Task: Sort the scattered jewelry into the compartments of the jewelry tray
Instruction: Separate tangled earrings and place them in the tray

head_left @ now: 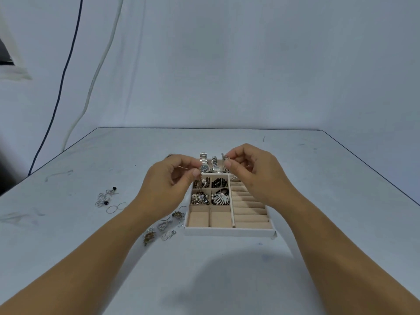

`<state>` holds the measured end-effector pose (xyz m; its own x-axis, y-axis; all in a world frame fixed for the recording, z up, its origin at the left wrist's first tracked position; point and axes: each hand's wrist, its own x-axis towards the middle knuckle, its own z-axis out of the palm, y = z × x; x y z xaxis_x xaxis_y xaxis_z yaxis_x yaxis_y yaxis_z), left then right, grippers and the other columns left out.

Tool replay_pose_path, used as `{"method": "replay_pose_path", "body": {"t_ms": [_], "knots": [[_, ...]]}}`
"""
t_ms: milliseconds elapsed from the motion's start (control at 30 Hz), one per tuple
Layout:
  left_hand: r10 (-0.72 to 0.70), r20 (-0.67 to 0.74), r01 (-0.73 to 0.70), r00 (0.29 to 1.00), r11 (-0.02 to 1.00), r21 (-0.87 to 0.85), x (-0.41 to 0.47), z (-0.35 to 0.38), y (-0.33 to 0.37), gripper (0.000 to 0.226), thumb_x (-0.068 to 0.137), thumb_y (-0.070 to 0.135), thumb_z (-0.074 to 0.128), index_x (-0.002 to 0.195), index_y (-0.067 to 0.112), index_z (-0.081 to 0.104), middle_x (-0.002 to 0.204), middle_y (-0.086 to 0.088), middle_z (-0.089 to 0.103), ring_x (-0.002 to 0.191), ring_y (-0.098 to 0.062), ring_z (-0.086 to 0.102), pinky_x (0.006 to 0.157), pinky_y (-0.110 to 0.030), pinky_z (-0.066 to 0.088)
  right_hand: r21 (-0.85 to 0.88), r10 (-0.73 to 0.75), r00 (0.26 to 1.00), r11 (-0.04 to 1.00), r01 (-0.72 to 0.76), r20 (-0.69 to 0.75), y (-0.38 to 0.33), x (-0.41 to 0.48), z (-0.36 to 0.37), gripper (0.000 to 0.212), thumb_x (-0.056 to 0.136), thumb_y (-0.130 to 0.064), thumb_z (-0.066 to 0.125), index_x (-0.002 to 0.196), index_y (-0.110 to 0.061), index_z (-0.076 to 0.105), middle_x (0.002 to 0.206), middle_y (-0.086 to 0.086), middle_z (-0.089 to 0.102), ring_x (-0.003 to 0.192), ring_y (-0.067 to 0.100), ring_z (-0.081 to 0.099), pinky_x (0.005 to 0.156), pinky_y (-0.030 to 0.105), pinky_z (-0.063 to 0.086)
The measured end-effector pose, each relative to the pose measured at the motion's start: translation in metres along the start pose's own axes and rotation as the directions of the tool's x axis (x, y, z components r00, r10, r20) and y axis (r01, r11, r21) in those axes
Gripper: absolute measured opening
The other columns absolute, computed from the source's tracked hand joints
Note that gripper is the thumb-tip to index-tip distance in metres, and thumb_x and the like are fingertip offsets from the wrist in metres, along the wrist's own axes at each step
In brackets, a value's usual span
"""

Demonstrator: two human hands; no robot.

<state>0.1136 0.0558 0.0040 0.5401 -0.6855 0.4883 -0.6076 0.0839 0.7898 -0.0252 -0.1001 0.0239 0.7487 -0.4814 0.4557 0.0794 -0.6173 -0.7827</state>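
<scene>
Left hand point(168, 185) at tray point(229, 231) (beads point(219, 183), watches point(203, 163))

Head view, single camera: worn on the person's head, facing forward and down over the table's point(318, 178) near edge, close above it.

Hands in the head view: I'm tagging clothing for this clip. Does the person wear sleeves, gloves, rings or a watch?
No. The left hand and right hand show no gloves, rings, watch or bracelet. The left forearm and right forearm are bare, without sleeves, to the frame edge.
</scene>
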Motion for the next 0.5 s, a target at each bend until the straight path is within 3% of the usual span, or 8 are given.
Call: {"method": "replay_pose_path", "body": {"t_ms": [200, 367, 500], "knots": [[-0.020, 0.154, -0.023, 0.988, 0.961, 0.277, -0.008, 0.004, -0.010, 0.017, 0.083, 0.017, 0.071, 0.085, 0.034, 0.071, 0.075, 0.022, 0.069, 0.072, 0.005, 0.061, 0.066, -0.006, 0.043, -0.005, -0.013, 1.000, 1.000, 0.013, -0.004, -0.002, -0.001, 0.001, 0.007, 0.087, -0.023, 0.067, 0.088, -0.029, 0.064, 0.076, -0.012, 0.063, 0.067, -0.002, 0.056, 0.065, 0.010, 0.046], [0.013, 0.241, -0.131, 0.971, 0.867, 0.482, -0.006, -0.011, -0.010, 0.010, 0.086, 0.032, 0.066, 0.093, 0.036, 0.071, 0.088, 0.030, 0.059, 0.089, 0.014, 0.052, 0.073, -0.008, 0.036, -0.009, -0.025, 1.000, 1.000, 0.025, 0.007, -0.004, 0.000, 0.002, 0.007, 0.087, -0.024, 0.067, 0.088, -0.031, 0.064, 0.077, -0.012, 0.064, 0.070, -0.002, 0.057, 0.067, 0.011, 0.046], [0.007, 0.220, -0.128, 0.976, 0.832, 0.540, -0.012, -0.036, -0.021, 0.026, 0.090, 0.043, 0.052, 0.110, 0.032, 0.064, 0.107, 0.022, 0.059, 0.097, 0.010, 0.051, 0.082, -0.007, 0.035, 0.025, -0.041, 0.999, 0.999, 0.041, -0.001, -0.009, 0.002, 0.005, 0.008, 0.087, -0.022, 0.066, 0.089, -0.029, 0.064, 0.076, -0.012, 0.063, 0.069, -0.003, 0.057, 0.066, 0.010, 0.045]]}}
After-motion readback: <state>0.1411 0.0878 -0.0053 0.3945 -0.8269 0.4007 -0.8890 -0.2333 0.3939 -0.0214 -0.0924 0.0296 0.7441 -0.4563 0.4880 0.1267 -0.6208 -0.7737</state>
